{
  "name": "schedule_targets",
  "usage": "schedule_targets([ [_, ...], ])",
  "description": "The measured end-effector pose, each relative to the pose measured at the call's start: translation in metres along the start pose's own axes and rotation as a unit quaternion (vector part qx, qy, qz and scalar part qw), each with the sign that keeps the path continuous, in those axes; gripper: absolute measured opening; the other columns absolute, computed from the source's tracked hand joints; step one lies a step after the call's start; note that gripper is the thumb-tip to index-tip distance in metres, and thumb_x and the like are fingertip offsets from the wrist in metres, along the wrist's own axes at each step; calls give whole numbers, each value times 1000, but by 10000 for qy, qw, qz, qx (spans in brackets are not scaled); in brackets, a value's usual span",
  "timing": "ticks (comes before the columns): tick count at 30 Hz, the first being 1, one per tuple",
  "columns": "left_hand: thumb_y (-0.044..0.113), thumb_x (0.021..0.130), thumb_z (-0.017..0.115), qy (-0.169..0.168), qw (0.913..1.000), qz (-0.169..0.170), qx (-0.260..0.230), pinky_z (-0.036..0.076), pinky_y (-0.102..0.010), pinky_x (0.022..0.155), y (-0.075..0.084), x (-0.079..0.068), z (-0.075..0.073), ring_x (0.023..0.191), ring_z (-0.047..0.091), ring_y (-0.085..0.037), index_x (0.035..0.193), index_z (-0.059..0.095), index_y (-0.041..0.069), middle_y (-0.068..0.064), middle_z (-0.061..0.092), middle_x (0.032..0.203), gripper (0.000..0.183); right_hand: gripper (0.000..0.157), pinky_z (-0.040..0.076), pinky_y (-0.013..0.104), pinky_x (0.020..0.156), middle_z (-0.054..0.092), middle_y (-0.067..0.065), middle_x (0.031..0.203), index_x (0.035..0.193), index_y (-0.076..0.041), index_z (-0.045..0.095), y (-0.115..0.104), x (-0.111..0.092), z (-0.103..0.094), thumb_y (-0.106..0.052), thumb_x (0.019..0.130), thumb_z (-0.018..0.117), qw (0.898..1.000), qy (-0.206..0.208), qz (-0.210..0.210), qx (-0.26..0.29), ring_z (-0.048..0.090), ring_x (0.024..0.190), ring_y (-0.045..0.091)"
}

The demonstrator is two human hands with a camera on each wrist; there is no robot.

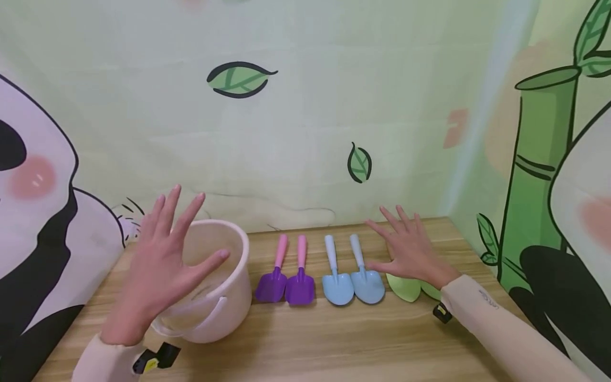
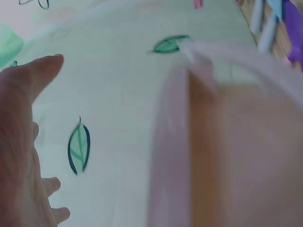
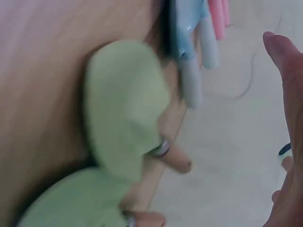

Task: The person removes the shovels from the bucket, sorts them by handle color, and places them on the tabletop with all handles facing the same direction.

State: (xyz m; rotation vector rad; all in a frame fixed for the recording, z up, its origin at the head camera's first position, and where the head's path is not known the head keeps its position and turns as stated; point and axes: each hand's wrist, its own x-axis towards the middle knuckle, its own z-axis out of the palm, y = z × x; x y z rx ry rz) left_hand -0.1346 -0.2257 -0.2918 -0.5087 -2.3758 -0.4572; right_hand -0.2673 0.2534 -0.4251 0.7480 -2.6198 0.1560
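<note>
Fingers spread, my left hand [image 1: 162, 265] hovers in front of and above a pale pink bucket [image 1: 219, 318], which stands upright with its handle down. My right hand [image 1: 410, 249] is also spread wide, over two green shovels [image 1: 404, 287] that it partly hides in the head view. Their brown handles [image 3: 176, 158] show in the right wrist view. Between the hands lie two purple shovels with pink handles [image 1: 299, 286] and two light blue shovels [image 1: 338, 289], side by side. Neither hand holds anything.
All of it stands on a wooden table [image 1: 305, 345]. A pale green backdrop [image 1: 305, 132] with printed leaves, pandas and bamboo rises right behind the table's far edge. Dark devices [image 1: 156, 358] are strapped at both wrists.
</note>
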Motion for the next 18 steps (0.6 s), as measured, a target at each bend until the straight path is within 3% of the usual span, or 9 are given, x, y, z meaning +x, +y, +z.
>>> schedule_targets([
  [6, 64, 78, 75, -182, 9997, -10, 141, 5, -72, 116, 37, 18, 24, 156, -2, -41, 165, 16, 34, -4, -4, 172, 110, 103, 6, 79, 110, 18, 17, 168, 161, -30, 33, 15, -26, -3, -77, 77, 69, 9996, -127, 237, -103, 10, 151, 54],
  [11, 73, 78, 68, -159, 9993, 106, 325, 7, -71, 116, 65, 29, 52, 156, -7, -38, 165, 17, 37, -4, -8, 172, 107, 102, 6, 81, 109, 17, 17, 168, 162, -32, 30, 22, -39, -4, -79, 79, 66, 9988, -150, 455, -122, 9, 151, 54],
  [18, 83, 79, 58, -398, 9979, 280, 424, 2, -68, 118, 90, 36, 98, 156, -14, -34, 165, 14, 40, -2, -12, 172, 106, 102, 7, 80, 109, 14, 15, 170, 163, -35, 28, 23, -44, -4, -79, 78, 66, 9987, -69, 486, -112, 9, 151, 53],
])
